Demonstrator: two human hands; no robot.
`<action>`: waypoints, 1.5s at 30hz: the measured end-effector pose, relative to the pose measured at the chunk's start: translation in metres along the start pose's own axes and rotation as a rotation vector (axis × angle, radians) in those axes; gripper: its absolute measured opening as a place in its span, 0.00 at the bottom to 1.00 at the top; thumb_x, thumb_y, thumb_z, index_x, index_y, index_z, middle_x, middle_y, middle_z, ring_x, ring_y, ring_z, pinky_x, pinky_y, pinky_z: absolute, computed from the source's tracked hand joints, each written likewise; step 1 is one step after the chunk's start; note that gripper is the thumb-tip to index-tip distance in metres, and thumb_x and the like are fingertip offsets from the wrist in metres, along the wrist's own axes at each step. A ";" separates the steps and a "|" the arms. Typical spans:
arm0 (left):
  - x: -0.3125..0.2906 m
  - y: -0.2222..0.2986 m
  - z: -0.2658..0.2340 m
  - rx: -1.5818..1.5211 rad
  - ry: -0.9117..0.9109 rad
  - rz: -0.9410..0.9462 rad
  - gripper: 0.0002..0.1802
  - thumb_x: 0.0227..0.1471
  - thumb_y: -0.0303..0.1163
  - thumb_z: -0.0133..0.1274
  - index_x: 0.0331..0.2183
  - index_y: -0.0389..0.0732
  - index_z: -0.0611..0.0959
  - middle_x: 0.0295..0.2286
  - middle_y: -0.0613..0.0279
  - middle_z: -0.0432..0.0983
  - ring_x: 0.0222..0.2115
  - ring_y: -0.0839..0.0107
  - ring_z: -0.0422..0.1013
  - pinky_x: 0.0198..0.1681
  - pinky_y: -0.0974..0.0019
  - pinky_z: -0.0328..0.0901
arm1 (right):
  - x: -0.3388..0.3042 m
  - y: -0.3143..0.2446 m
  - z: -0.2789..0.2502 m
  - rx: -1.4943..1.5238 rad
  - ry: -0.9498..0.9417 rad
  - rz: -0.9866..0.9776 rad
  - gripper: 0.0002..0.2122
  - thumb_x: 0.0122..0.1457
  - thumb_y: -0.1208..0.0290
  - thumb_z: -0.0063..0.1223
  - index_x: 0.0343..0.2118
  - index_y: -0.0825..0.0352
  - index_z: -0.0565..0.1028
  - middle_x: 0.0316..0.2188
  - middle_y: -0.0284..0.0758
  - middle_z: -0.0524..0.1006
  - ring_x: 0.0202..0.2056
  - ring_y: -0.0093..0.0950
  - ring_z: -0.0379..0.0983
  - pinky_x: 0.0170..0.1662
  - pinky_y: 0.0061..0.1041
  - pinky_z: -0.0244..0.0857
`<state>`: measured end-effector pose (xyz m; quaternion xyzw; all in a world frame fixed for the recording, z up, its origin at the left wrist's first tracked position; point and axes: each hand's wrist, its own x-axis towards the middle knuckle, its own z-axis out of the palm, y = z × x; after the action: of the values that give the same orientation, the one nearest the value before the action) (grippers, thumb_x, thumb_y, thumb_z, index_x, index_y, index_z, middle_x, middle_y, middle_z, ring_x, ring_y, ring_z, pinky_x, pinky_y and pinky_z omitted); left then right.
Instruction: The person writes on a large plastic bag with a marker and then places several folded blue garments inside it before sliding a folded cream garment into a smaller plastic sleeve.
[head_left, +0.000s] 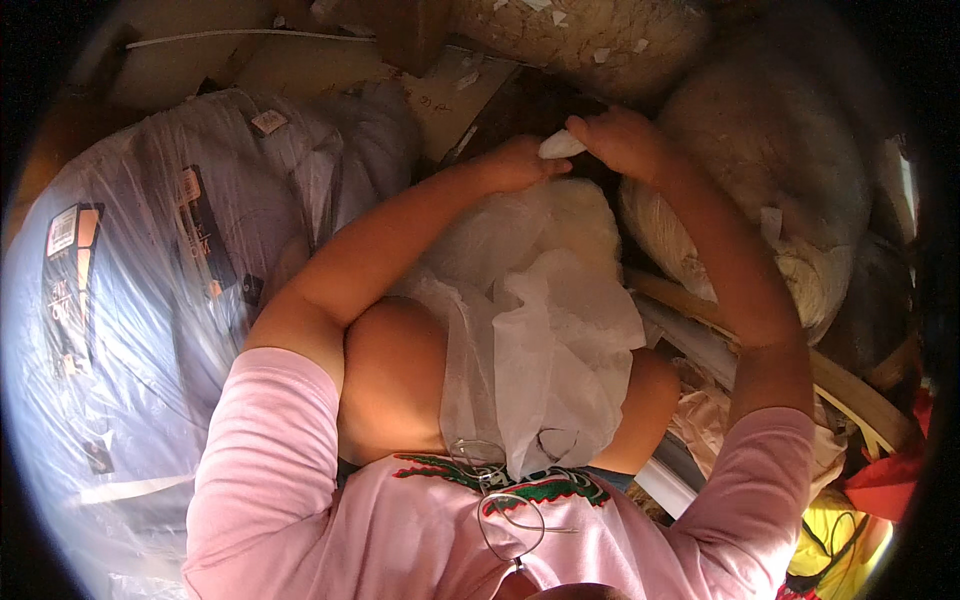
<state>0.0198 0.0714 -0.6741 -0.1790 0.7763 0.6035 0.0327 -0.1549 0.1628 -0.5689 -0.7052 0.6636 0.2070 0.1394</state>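
Observation:
Out in front of me, beyond my knees, a small white piece [562,146] that looks soft or folded is held between my two hands. My left hand [522,164] closes on its left end, while my right hand [618,142] pinches the right end with the thumb against it. Its exact kind cannot be made out. A thin white sheet [560,350], translucent in places, drapes over my lap between my bare knees. Behind it, just below my hands, sits a pale fluffy mass [575,220], partly covered.
A large clear plastic bag [150,250] of tagged, greyish-lilac items fills the left side. Another stuffed translucent bag [770,160] stands at right. Curved wooden strips [850,400] and a yellow item [840,535] lie at lower right. Wire-rimmed glasses [512,525] hang at my chest.

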 end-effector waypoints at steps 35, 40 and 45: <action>-0.032 0.053 -0.060 1.432 0.276 1.231 0.26 0.55 0.37 0.54 0.56 0.50 0.76 0.61 0.68 0.69 0.63 0.68 0.62 0.66 0.53 0.58 | 0.005 -0.008 -0.077 0.062 -0.036 0.042 0.14 0.68 0.64 0.45 0.47 0.65 0.79 0.39 0.44 0.81 0.43 0.42 0.78 0.48 0.40 0.72; -0.012 0.037 -0.090 1.839 0.278 1.140 0.28 0.55 0.36 0.54 0.58 0.54 0.75 0.62 0.70 0.67 0.64 0.73 0.60 0.67 0.59 0.55 | 0.028 0.004 -0.065 0.224 0.013 0.039 0.11 0.67 0.66 0.49 0.42 0.67 0.80 0.36 0.43 0.82 0.40 0.41 0.79 0.45 0.41 0.72; -0.016 0.040 -0.091 1.678 0.123 1.099 0.21 0.55 0.37 0.53 0.52 0.52 0.83 0.53 0.67 0.77 0.56 0.69 0.69 0.68 0.58 0.49 | 0.042 0.018 -0.003 0.593 0.224 0.025 0.10 0.61 0.68 0.52 0.36 0.67 0.83 0.33 0.44 0.84 0.36 0.42 0.82 0.44 0.44 0.73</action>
<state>0.0374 -0.0025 -0.6078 0.2541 0.9260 -0.2178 -0.1748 -0.1707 0.1234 -0.5851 -0.6440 0.7150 -0.0727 0.2623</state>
